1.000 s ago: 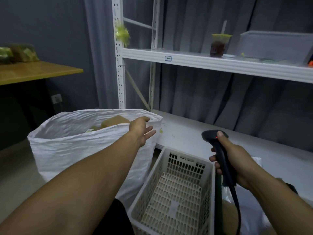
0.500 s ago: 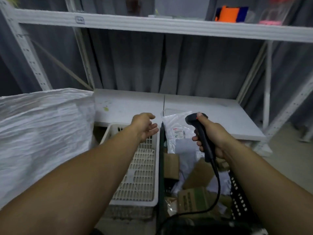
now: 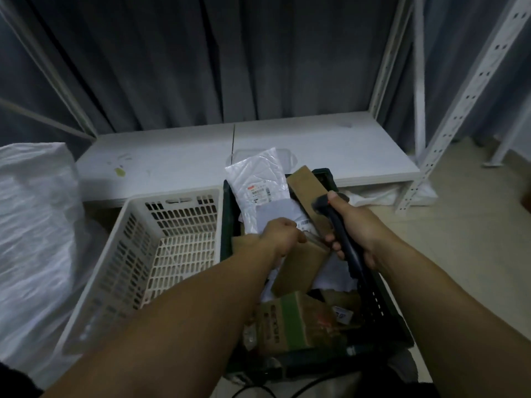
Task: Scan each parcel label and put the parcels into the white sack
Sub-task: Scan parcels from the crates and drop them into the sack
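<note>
Now the left hand (image 3: 283, 237) curls its fingers over the top edge of a brown parcel (image 3: 298, 265) in the dark crate (image 3: 373, 307), at the centre of the frame. The right hand (image 3: 357, 234) grips the scanner (image 3: 336, 222) just beside. The white sack (image 3: 34, 225) stands at the left edge, with the pale basket (image 3: 161, 248) between.

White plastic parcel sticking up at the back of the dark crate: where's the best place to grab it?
Pinch its top edge, coming down from above. The white plastic parcel leans against the back wall of the dark crate, its top half clear above the rim, while its lower end is tucked under a grey parcel.
</note>
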